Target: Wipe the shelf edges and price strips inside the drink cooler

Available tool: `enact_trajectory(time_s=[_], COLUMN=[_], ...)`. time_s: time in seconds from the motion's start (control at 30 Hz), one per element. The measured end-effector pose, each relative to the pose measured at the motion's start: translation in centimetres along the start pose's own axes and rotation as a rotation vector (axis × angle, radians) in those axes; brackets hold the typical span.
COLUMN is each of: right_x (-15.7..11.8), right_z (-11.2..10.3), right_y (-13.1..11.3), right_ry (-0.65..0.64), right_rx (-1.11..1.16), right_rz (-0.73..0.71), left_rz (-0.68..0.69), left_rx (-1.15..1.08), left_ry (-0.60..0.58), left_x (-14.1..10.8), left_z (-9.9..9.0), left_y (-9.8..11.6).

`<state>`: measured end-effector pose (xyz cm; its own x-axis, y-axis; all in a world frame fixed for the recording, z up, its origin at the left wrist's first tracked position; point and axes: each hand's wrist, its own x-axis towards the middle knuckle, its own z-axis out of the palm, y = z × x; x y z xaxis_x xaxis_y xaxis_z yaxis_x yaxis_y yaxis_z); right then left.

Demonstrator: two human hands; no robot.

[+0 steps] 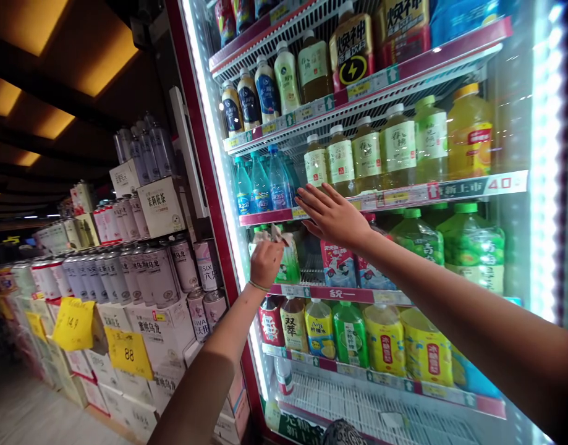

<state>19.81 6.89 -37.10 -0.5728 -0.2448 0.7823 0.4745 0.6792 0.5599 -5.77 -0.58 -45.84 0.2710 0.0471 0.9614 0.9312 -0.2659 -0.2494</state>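
My left hand [266, 262] is closed, fingers curled round a crumpled whitish piece of tissue-like material [264, 237] whose folds stick out above my fist. A thin dark band [259, 285] circles that wrist. I hold the piece up in front of the tall red-framed drinks cooler [225, 266], between two shelf edges, with a green-and-white bottle [290, 262] just behind my fist.

My right hand [332, 215] is empty and flat, its back towards me, fingers stretched to the left and slightly parted, thumb below and apart. It is higher than my left, over the edge of the middle shelf; I cannot tell whether the palm touches anything.

On that shelf I count three blue-teal plastic bottles [261, 185] in front, left of my fingertips, then four pale-labelled tea bottles [342, 161], one green-capped bottle [431, 133] and one orange-capped yellow bottle [470, 136]. Below my right wrist stand two red-and-blue packages [338, 266]. The row beneath shows two matching yellow bottles [384, 343] side by side. Outside, to the left, three yellow paper signs [128, 352] hang on the stacked cartons [158, 327].
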Motion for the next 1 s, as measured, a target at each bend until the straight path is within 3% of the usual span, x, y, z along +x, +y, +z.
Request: enact_trajectory(time_s=[0.1, 0.23, 0.43, 0.6, 0.7, 0.8, 0.9, 1.0], right_x=[0.0, 0.0, 0.0, 0.0, 0.0, 0.0, 0.1, 0.0], right_z=[-0.1, -0.1, 0.0, 0.0, 0.0, 0.0, 0.0, 0.1], right_y=[0.0, -0.1, -0.1, -0.1, -0.1, -0.1, -0.1, -0.1], right_ry=[-0.007, 0.004, 0.011, 0.005, 0.01, 0.016, 0.014, 0.017], right_rx=[0.005, -0.001, -0.015, -0.009, -0.013, -0.015, -0.019, 0.001], right_rz=[0.008, 0.001, 0.008, 0.01, 0.007, 0.005, 0.008, 0.012], left_rz=[0.031, -0.114, -0.056, -0.151, -0.077, -0.025, -0.127, -0.219], left_rx=[-0.026, 0.027, -0.025, 0.017, -0.019, -0.048, 0.001, 0.05], left_ry=[-0.043, 0.095, 0.045, 0.146, 0.058, -0.007, 0.104, 0.198], left_x=[-0.5, -0.4, -0.6, -1.1, -1.2, -0.7, 0.1, 0.2], left_z=[-0.3, -0.2, 0.3, 0.4, 0.4, -0.3, -1.1, -1.0], left_y=[-0.5, -1.2, -1.2, -1.0, -1.0, -2.3, -3.9, -3.8])
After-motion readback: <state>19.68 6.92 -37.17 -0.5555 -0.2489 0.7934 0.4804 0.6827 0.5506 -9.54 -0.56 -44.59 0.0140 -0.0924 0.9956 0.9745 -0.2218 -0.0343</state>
